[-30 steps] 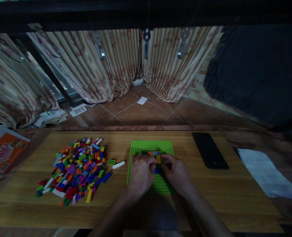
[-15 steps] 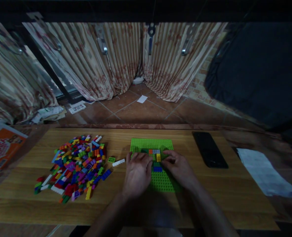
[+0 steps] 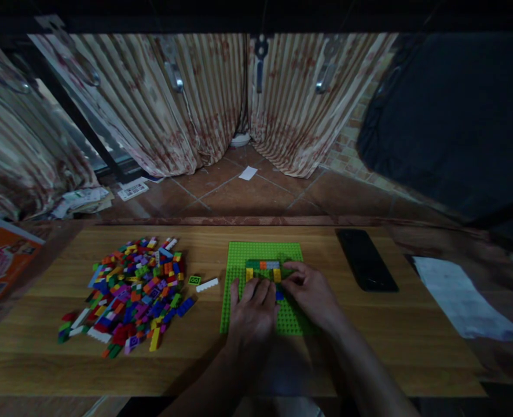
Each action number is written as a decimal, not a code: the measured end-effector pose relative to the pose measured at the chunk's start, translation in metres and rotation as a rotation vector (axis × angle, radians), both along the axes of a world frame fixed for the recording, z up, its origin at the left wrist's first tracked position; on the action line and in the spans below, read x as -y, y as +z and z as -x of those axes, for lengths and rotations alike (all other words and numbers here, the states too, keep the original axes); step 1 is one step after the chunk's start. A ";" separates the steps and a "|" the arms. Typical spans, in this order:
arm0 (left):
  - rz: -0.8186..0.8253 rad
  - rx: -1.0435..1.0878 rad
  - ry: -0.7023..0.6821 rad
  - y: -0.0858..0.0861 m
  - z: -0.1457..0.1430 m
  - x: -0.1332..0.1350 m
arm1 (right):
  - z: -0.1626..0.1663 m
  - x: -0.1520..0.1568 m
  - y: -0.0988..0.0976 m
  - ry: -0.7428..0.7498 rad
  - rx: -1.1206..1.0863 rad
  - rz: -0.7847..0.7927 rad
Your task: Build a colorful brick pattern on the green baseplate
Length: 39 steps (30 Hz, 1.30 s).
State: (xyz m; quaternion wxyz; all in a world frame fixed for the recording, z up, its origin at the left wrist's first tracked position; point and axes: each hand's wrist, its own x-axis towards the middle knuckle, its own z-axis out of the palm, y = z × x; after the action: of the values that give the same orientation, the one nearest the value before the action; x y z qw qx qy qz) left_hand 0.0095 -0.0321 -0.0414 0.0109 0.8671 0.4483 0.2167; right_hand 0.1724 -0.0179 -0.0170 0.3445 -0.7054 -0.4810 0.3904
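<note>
A green baseplate (image 3: 263, 249) lies on the table between my hands. Built on it is a rectangle of bricks: a dark green brick (image 3: 252, 263), an orange brick (image 3: 263, 264) and a grey brick (image 3: 273, 264) form the far row. One yellow brick (image 3: 249, 273) sits on the left side, another yellow one (image 3: 277, 274) on the right. My left hand (image 3: 254, 307) lies over the near side, fingers stretched forward, partly covering a blue brick (image 3: 279, 296). Beside the right side, my right hand (image 3: 311, 294) has curled fingers pinched together; whatever is between them is hidden.
A heap of loose coloured bricks (image 3: 139, 289) covers the table's left part. A lime brick (image 3: 194, 280) and a long white brick (image 3: 207, 285) lie between heap and baseplate. To the right are a black phone (image 3: 366, 260) and, past the table edge, white paper (image 3: 460, 298).
My left hand has moved right and nearer to me, uncovering the left yellow brick and the baseplate's left edge. My right hand stays by the bricks' right side. The view has shifted slightly.
</note>
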 end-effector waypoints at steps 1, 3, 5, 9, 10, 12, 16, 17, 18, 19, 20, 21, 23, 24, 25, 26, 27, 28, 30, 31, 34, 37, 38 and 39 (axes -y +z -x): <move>-0.010 -0.007 -0.001 0.000 -0.001 -0.001 | 0.000 0.000 0.000 -0.001 0.012 0.002; -0.033 -0.018 -0.004 0.000 -0.003 -0.002 | 0.001 -0.001 0.001 -0.001 0.033 0.006; -0.064 -0.025 -0.005 -0.002 -0.004 -0.002 | 0.001 0.000 0.001 0.000 0.040 0.011; -0.111 -0.030 0.001 -0.008 -0.005 0.000 | 0.002 0.000 0.002 0.018 0.055 0.009; -0.118 -0.029 0.000 -0.009 -0.005 0.001 | 0.003 0.000 0.002 0.021 0.062 0.011; -0.121 -0.030 0.002 -0.011 -0.004 0.003 | 0.003 -0.001 0.003 0.023 0.074 0.016; -0.124 -0.038 0.024 -0.016 -0.004 0.006 | 0.003 -0.001 0.004 0.039 0.075 0.013; -0.128 -0.036 0.037 -0.018 -0.004 0.007 | 0.002 -0.001 0.004 0.044 0.068 0.014; -0.131 -0.034 0.047 -0.020 -0.005 0.008 | 0.001 -0.001 0.004 0.052 0.061 0.017; -0.130 -0.034 0.058 -0.021 -0.006 0.009 | 0.000 -0.001 0.004 0.062 0.053 0.020; -0.126 -0.033 0.067 -0.023 -0.007 0.011 | -0.001 -0.001 0.004 0.072 0.045 0.021; -0.120 -0.031 0.075 -0.024 -0.008 0.012 | -0.002 0.000 0.004 0.085 0.036 0.021; -0.093 -0.019 0.084 -0.023 -0.009 0.014 | -0.005 0.000 0.004 0.110 0.010 0.023; -0.072 -0.004 0.088 -0.021 -0.009 0.014 | -0.007 0.000 0.003 0.120 -0.006 0.023; -0.048 0.014 0.086 -0.019 -0.007 0.013 | -0.008 0.000 0.003 0.130 -0.020 0.026; -0.025 0.034 0.081 -0.015 -0.004 0.011 | -0.009 0.000 0.003 0.141 -0.027 0.031; -0.009 0.053 0.072 -0.010 -0.001 0.008 | -0.010 0.000 0.002 0.152 -0.028 0.034; 0.001 0.070 0.065 -0.005 0.003 0.004 | -0.011 0.000 0.002 0.162 -0.025 0.034; 0.002 0.099 0.063 0.005 0.012 -0.006 | -0.012 0.000 0.002 0.173 -0.022 0.037; 0.005 0.108 0.071 0.008 0.016 -0.010 | -0.012 0.000 0.002 0.175 -0.023 0.042; -0.012 0.142 0.100 0.009 0.019 -0.015 | -0.011 0.000 0.005 0.181 -0.015 0.053; -0.030 0.154 0.086 0.000 0.013 -0.008 | -0.010 0.001 0.008 0.179 -0.002 0.048; -0.022 0.145 0.074 -0.004 0.010 -0.004 | -0.009 0.001 0.008 0.177 -0.005 0.048; -0.011 0.129 0.061 -0.007 0.008 -0.001 | -0.009 0.001 0.008 0.175 -0.009 0.049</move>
State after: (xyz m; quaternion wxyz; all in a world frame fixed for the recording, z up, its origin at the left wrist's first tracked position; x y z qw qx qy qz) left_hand 0.0015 -0.0313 -0.0480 0.0285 0.8375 0.4716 0.2746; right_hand 0.1815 -0.0187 -0.0093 0.2939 -0.6671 -0.5297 0.4336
